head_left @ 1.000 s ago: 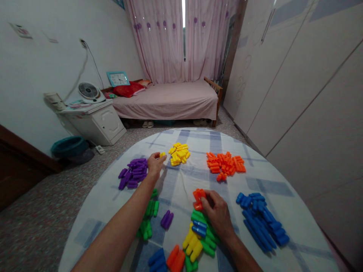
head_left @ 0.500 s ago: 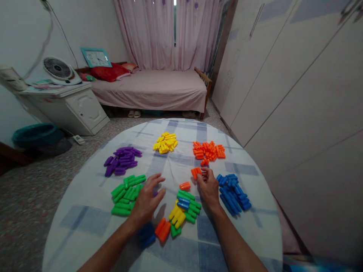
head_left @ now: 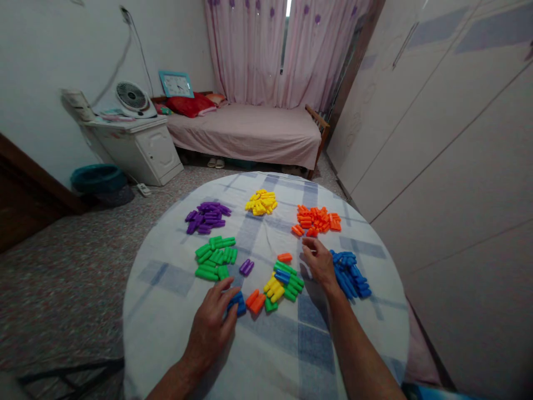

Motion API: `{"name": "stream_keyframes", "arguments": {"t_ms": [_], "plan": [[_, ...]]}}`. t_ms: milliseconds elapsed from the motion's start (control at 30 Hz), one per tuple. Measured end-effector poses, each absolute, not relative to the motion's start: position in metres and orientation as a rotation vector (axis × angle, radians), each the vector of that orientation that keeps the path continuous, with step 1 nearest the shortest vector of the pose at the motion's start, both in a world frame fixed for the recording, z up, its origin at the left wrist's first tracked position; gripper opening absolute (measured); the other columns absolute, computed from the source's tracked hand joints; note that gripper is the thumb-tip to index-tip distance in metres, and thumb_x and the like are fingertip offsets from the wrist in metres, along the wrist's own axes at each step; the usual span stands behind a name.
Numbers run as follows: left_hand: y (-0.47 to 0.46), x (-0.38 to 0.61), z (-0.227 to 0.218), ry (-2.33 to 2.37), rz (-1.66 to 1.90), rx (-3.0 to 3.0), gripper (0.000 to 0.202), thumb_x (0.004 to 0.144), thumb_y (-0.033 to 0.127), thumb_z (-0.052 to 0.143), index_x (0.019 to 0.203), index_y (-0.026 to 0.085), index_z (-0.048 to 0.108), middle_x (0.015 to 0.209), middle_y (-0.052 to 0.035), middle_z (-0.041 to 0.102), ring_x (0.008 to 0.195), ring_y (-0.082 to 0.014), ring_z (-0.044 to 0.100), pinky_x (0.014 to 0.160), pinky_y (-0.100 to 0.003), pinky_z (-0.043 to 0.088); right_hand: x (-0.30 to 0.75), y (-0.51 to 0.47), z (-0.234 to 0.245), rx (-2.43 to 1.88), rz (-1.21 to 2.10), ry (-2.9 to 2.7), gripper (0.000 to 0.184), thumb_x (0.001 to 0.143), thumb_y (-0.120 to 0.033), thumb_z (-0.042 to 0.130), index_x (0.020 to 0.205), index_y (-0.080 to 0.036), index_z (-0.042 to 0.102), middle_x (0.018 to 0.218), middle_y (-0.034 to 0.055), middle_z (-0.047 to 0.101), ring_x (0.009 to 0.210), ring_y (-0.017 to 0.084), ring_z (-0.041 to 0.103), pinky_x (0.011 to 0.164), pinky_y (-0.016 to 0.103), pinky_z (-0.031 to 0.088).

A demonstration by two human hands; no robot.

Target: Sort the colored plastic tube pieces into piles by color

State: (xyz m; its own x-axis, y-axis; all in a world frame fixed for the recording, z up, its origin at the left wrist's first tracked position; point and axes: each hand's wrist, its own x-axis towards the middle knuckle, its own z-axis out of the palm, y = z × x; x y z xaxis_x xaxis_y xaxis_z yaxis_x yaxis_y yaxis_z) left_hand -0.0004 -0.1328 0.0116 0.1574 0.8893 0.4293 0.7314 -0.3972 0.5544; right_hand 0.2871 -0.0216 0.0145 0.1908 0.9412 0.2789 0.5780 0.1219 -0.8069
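My left hand [head_left: 214,319] is at a blue block piece [head_left: 239,303], with the thumb and fingers closed around its left side. My right hand [head_left: 320,260] hovers bare, fingers loosely curved and apart, just below the orange pile [head_left: 317,219]. A small orange piece [head_left: 297,230] lies at that pile's left edge. Between my hands is a cluster of joined-looking pieces: green [head_left: 295,282], yellow [head_left: 273,289] and a blue one [head_left: 282,276] on top. Beside it lie an orange pair [head_left: 255,301], a purple piece [head_left: 246,267] and another orange piece [head_left: 285,257].
The round table wears a checked cloth [head_left: 275,355]. Around it sit piles of purple [head_left: 208,216], yellow [head_left: 261,202], green [head_left: 215,257] and blue blocks [head_left: 350,275]. Beyond are a bed [head_left: 250,128], a cabinet with a fan [head_left: 132,97], and a tall wardrobe [head_left: 437,139] on the right.
My right hand has let go of an orange piece, now beside the orange pile. My left hand has moved from the green pile to the blue piece. The view has shifted left.
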Motion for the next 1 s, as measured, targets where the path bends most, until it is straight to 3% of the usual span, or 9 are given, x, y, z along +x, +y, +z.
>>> {"name": "stream_keyframes", "arguments": {"t_ms": [233,567,833,1000], "plan": [[-0.128,-0.003,-0.007,1.607,0.984,2.104,0.027,0.08,0.027,0.055,0.105,0.02,0.064,0.118,-0.0114,0.06,0.109,-0.0262,0.058,0.095,-0.045,0.049,0.27,-0.028,0.022,-1.649,0.607,-2.01,0.033,0.079,-0.028,0.059,0.11,-0.018,0.065,0.098,0.0064,0.064,0.082,0.017,0.06,0.075,0.029,0.045],[-0.083,0.018,-0.02,1.335,1.097,2.081,0.021,0.081,0.023,0.053,0.097,0.017,0.065,0.111,-0.0109,0.063,0.105,-0.0228,0.06,0.092,-0.04,0.05,0.265,-0.017,0.019,-1.803,0.375,-1.919,0.021,0.079,-0.028,0.058,0.096,-0.018,0.067,0.091,0.0042,0.064,0.08,0.016,0.059,0.071,0.025,0.042],[-0.08,0.024,-0.024,1.308,1.181,2.081,0.018,0.086,0.024,0.051,0.095,0.018,0.065,0.108,-0.0094,0.064,0.102,-0.021,0.061,0.09,-0.038,0.051,0.316,0.032,0.043,-1.948,0.035,-1.615,0.03,0.081,-0.025,0.051,0.106,-0.015,0.063,0.106,0.01,0.062,0.095,0.021,0.058,0.082,0.031,0.045],[-0.08,0.023,-0.021,1.298,1.183,2.064,0.016,0.086,0.022,0.05,0.092,0.018,0.064,0.106,-0.009,0.064,0.102,-0.0199,0.06,0.091,-0.036,0.051,0.321,0.051,0.05,-1.958,-0.006,-1.619,0.03,0.079,-0.018,0.05,0.105,-0.012,0.064,0.107,0.0142,0.062,0.104,0.025,0.055,0.092,0.037,0.042]]}}
